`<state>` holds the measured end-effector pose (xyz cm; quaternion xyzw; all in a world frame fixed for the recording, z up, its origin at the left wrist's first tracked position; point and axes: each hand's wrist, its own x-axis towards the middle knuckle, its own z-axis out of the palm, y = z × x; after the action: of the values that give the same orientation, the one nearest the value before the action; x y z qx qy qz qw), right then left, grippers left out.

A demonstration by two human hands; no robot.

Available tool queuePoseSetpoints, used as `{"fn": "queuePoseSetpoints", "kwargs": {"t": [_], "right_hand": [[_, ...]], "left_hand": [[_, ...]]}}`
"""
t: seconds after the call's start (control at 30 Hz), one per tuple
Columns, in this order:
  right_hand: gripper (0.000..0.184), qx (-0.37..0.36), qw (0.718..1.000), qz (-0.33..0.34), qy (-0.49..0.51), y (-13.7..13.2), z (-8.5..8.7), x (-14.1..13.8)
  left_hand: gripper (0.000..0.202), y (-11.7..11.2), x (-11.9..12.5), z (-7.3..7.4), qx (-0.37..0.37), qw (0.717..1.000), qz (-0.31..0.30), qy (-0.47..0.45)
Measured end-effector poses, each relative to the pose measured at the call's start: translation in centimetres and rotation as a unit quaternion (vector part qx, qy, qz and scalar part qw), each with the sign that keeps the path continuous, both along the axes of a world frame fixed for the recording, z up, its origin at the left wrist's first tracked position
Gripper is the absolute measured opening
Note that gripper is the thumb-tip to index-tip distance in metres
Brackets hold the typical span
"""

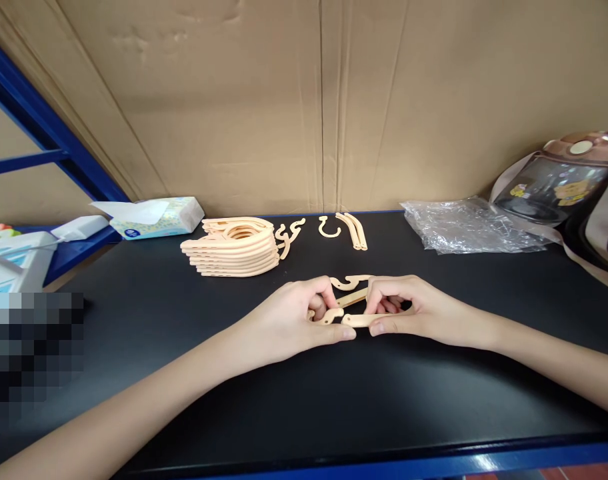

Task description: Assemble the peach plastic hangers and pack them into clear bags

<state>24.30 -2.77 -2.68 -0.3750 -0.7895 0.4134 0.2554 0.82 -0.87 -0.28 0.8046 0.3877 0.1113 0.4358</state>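
My left hand (297, 319) and my right hand (409, 310) meet at the middle of the black table (304, 393), both pinched on beige plastic hanger pieces (351, 308). The left fingers grip a hooked piece, the right fingers hold a curved arm piece, and the two parts touch between my thumbs. Another hook piece (351, 281) lies just behind my hands. Further back sits a stack of assembled beige hangers (234, 247), with loose hooks (289, 235), one single hook (329, 228) and loose arm pieces (355, 231) beside it.
A tissue pack (157, 217) lies at the back left by a blue rack frame (49, 127). Crumpled clear plastic (467, 227) and a bag (574, 187) are at the back right. Cardboard (324, 100) forms the back wall. The table's blue front edge (434, 463) is near me.
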Motion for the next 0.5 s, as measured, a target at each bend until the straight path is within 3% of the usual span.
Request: {"fn": "queuePoseSetpoints", "kwargs": {"t": [0.3, 0.5], "right_hand": [[0.026, -0.005, 1.000, 0.005, -0.007, -0.02, 0.01, 0.22], [0.025, -0.005, 1.000, 0.009, -0.011, 0.03, -0.05, 0.21]], "left_hand": [[0.023, -0.03, -0.30, 0.25, -0.063, 0.997, -0.034, -0.036], [0.027, 0.05, -0.27, -0.01, -0.090, 0.994, -0.049, -0.034]]}}
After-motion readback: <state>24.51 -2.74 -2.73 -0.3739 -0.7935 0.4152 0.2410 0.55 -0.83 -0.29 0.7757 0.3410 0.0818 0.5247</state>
